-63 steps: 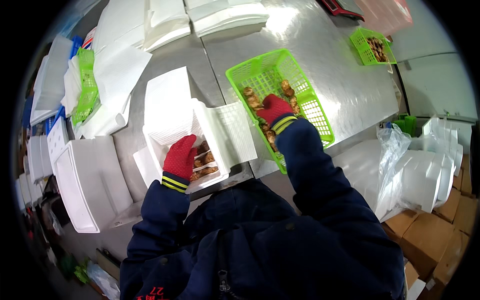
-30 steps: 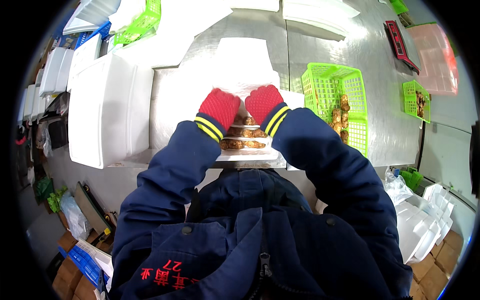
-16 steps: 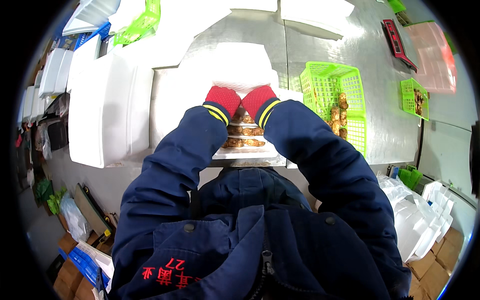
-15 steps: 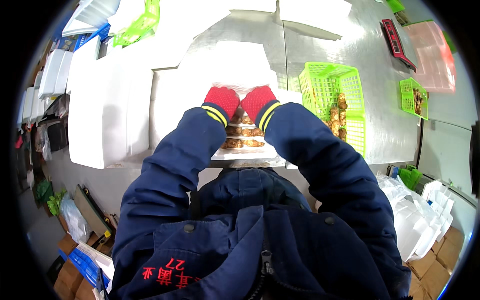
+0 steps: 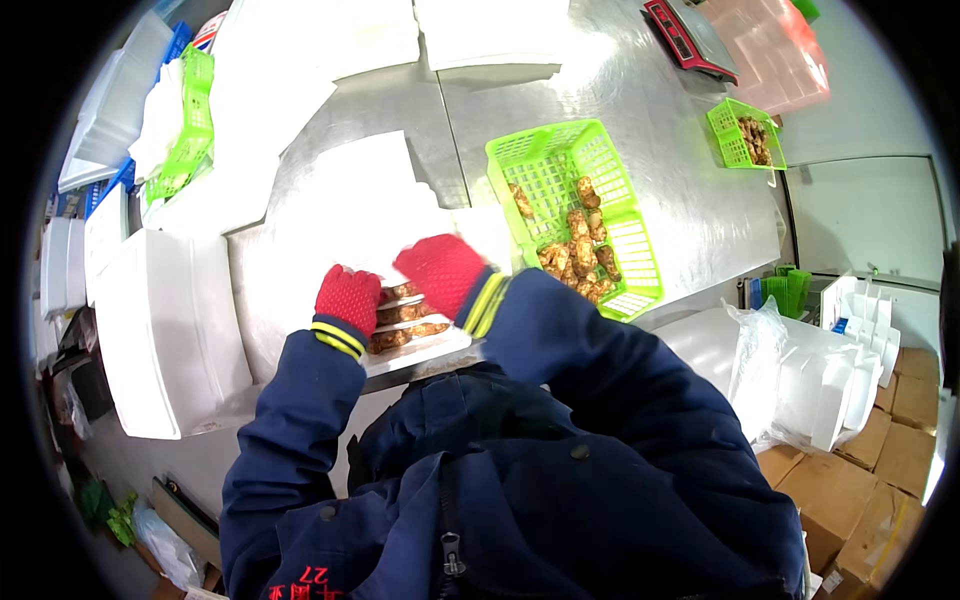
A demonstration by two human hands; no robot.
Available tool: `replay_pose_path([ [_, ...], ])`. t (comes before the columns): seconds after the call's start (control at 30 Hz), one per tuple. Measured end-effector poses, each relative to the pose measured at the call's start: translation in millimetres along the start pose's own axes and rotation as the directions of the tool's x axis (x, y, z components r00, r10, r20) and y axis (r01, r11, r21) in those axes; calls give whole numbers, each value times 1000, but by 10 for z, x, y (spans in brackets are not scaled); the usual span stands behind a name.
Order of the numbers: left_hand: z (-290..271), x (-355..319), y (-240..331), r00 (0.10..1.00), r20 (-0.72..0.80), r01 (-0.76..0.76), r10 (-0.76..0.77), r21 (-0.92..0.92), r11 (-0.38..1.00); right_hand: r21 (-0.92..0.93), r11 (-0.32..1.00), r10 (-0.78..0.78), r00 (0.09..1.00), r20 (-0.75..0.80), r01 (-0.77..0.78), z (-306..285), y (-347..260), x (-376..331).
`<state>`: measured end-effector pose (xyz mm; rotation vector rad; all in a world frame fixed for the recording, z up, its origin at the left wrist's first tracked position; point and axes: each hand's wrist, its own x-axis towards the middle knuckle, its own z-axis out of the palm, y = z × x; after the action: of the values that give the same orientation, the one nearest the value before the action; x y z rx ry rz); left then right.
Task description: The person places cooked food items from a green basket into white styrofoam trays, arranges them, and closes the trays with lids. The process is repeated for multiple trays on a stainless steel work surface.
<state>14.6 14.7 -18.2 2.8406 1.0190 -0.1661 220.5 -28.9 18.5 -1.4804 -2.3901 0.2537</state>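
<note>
Fingers in red knit gloves sit over a white foam box (image 5: 420,345) at the near edge of the steel desk (image 5: 640,110). The left hand (image 5: 347,297) rests on the box's left side, its fingers curled down over the brown pieces (image 5: 405,325) packed inside; whether they pinch one or only press on the row I cannot tell. The right hand (image 5: 442,272) hovers just above the same box, blurred, fingers loosely bent and apparently holding nothing, though the blur leaves that unsure. The brown pieces lie in neat rows directly beneath and between the two hands, touching the left glove and just under the right. As a judgement, the packing looks well along — the visible part of the box is already lined with pieces — but not finished, since the green basket (image 5: 575,215) just to the right of the right hand has a good heap of the same brown pieces in its near end, while its far end is bare. A second, smaller green basket (image 5: 745,135) with more pieces stands well apart at the far right, near a red scale (image 5: 690,30). White foam lids and boxes (image 5: 165,330) are stacked along the left — one large one just beside the left forearm.
</note>
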Motion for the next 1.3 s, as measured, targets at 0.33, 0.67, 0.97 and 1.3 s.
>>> replay_pose_path([
  [0.33,-223,14,-43,880,-467,-18,-86,-213,977,-554,363,874,479,-75,-749,-197,2219,-1169],
  [0.67,-20,-14,137,991,-120,46,-57,-90,995,167,986,-14,998,-57,23,-615,212,128],
  [0.97,-161,65,163,999,41,38,-35,-74,997,-226,967,-20,922,386,115,138,129,265],
  [1.3,166,322,274,943,-317,-23,-99,-360,933,152,822,561,734,-382,-549,-1226,1203,-1096],
])
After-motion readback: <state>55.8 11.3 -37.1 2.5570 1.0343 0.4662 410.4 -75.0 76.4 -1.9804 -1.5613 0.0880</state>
